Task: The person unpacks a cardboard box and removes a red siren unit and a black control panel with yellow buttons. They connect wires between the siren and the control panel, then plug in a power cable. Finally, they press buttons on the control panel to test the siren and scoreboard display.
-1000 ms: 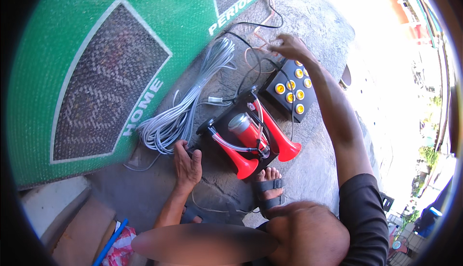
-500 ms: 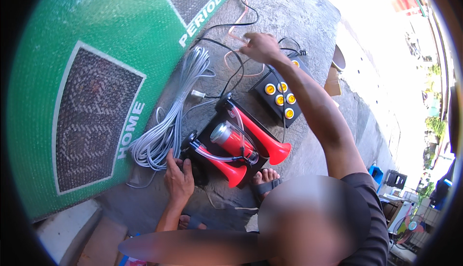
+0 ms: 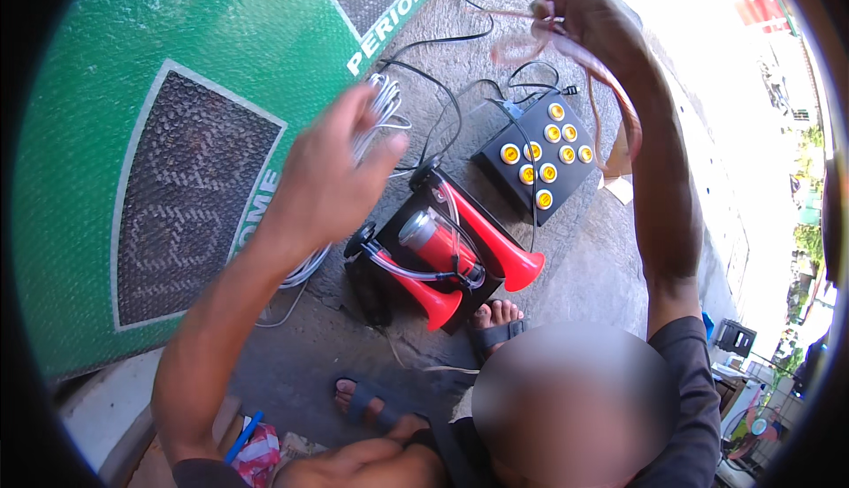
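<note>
Raised at the upper right, my right hand (image 3: 594, 26) grips a loop of pinkish two-strand wire (image 3: 630, 117), which hangs down along the wrist. One end of that wire runs left toward a green panel. My left hand (image 3: 340, 170) is lifted with thumb and fingers apart and nothing in it, partly hiding a bundle of grey cable (image 3: 386, 99). Below and right of it stands a black unit with two red horns (image 3: 508, 258) and a red cylinder (image 3: 438, 242) with a silver cap between them. A black box (image 3: 500, 174) with several yellow round buttons lies beneath my right hand.
The large green panel (image 3: 71, 134), wrapped in bubble plastic, leans along the left side. Black cord (image 3: 447, 90) curls over the concrete (image 3: 584, 249) between panel and box. My sandalled foot (image 3: 497, 316) is near the horns. A blue pen-like stick (image 3: 245, 435) shows at lower left.
My right hand has risen up and to the right, drawing the pinkish wire off the concrete. My left hand has moved up from beside the horns to over the grey cable.
</note>
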A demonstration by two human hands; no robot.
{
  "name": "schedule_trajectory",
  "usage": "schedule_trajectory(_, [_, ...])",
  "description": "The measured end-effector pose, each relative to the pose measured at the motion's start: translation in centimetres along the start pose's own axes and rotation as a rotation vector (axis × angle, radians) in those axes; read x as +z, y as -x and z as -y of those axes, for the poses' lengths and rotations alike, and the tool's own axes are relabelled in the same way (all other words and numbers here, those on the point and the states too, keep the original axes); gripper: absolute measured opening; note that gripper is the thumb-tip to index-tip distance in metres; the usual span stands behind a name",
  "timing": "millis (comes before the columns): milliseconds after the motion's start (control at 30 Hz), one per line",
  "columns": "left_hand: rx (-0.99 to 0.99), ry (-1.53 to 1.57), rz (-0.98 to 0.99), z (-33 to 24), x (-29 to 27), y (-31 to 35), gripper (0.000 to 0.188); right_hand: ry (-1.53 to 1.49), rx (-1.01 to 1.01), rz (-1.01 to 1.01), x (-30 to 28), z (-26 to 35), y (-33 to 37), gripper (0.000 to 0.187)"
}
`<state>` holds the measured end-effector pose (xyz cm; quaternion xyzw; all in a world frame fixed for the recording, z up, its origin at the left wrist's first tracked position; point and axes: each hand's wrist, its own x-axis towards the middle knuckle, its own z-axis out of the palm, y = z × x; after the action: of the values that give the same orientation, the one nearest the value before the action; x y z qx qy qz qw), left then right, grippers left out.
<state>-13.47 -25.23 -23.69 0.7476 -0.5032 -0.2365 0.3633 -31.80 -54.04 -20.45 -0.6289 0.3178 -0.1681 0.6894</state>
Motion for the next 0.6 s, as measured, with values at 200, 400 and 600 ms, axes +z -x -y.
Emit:
schedule_trajectory(200, [-0.199, 1.335, 0.377, -5.0, 5.2, -7.4, 0.036, -0.021, -0.083, 0.094, 4.6, 0.0, 2.7, 0.037])
schedule_trajectory(400, [-0.233, 1.106, -0.148, -3.2, 2.3, -6.0, 0.025, 0.008, -0.214, -0.184, 1.7, -0.4, 4.1, 0.053])
schedule_trajectory(600, [-0.192, 0.574, -0.369, 2.4, -1.9, -2.0, 0.022, -0.347, -0.141, -0.469, -6.2, -2.9, 6.0, 0.069])
